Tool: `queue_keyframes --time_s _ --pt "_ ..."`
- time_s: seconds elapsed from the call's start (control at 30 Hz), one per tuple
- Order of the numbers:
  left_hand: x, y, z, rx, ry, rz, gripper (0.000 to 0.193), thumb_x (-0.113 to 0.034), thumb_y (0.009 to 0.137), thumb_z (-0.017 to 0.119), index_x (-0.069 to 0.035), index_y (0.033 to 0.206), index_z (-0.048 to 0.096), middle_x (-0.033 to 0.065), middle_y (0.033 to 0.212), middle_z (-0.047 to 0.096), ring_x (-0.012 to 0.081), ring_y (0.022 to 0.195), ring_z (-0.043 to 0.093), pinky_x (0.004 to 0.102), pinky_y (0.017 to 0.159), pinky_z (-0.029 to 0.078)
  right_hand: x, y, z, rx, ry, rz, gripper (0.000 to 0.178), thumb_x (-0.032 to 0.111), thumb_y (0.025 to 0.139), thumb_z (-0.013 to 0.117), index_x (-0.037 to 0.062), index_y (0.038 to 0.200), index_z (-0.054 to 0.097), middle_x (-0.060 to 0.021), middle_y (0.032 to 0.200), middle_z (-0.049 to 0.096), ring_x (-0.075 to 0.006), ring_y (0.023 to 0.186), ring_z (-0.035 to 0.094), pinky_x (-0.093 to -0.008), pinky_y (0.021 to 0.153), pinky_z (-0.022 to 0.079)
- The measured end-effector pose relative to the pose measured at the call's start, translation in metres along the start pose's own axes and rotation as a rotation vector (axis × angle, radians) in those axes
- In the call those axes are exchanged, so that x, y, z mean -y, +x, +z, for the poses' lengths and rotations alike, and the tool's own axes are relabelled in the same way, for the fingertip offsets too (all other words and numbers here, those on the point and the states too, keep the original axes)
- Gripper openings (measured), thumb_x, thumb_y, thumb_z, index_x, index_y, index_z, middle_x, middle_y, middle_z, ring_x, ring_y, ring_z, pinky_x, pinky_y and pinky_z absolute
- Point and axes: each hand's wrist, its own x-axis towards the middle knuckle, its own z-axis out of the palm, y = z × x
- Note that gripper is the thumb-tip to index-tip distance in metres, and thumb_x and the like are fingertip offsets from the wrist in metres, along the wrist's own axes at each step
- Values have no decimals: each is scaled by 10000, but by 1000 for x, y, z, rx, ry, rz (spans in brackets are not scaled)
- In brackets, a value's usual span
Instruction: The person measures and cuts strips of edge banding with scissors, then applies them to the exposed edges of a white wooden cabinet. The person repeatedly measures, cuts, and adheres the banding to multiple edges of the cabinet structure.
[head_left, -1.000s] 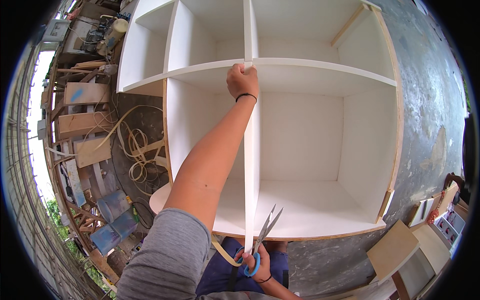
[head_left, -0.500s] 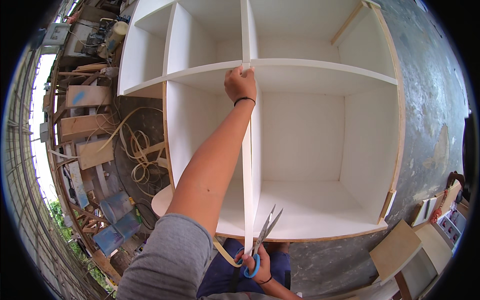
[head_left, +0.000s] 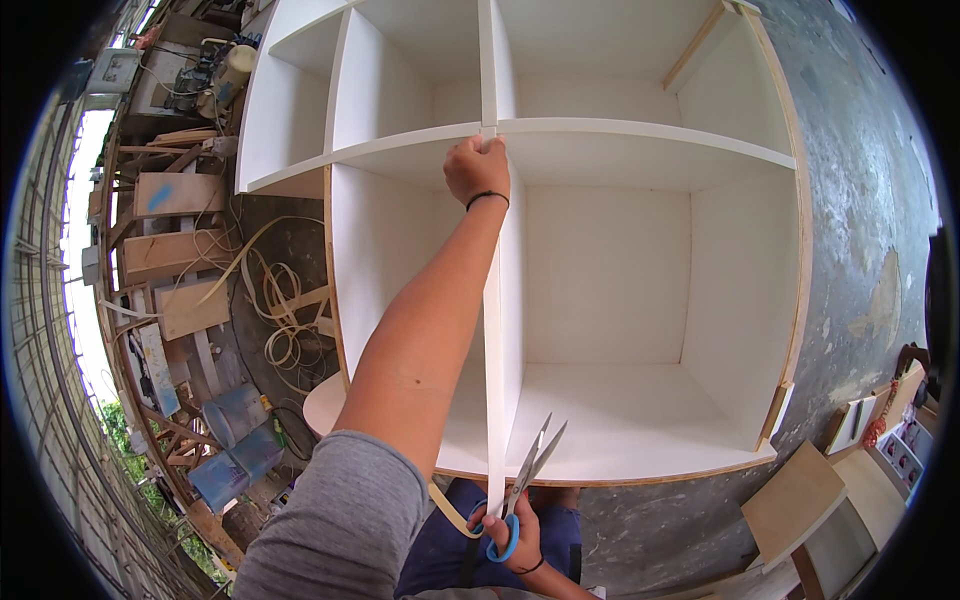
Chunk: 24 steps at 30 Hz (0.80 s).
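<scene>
A white cabinet carcass point(head_left: 606, 272) with several compartments fills the middle of the view. A long white edging strip point(head_left: 494, 400) runs down along the front edge of its central upright panel. My left hand point(head_left: 477, 170) is closed in a pinch on the strip's upper end, just below where the upright meets the horizontal shelf. Low in the view, by the cabinet's near edge, my right hand point(head_left: 513, 538) holds blue-handled scissors point(head_left: 527, 468), blades apart and pointing up. The strip's lower end also passes into this hand, and its cream underside curls away to the left.
Wooden boards point(head_left: 178, 193), blue plastic containers point(head_left: 236, 446) and a loose coil of strip point(head_left: 285, 325) lie on the left. A grey wall or floor surface point(head_left: 860, 200) borders the cabinet's right side. More panels point(head_left: 793, 505) lean at the lower right.
My left hand has shifted very slightly down and to the left at the shelf junction. The right hand with the scissors has barely moved.
</scene>
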Motion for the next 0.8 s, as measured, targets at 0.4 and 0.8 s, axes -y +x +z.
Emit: queue_keyframes --time_s 0.4,0.8 --pt "-8 -3 5 -75 73 -34 239 -298 714 711 -78 803 690 85 858 695 271 820 668 406 726 531 -1 0 -3 9 -12 -7 369 155 918 621 -15 1211 474 -84 869 654 -155 798 646 -288 713 517" --pt "-10 -7 1 -56 113 27 248 -304 752 699 -84 863 674 86 983 665 290 905 646 436 767 522 1 -1 -4 21 -6 16 367 162 922 627 -28 1196 474 -91 873 655 -158 797 651 -289 718 520"
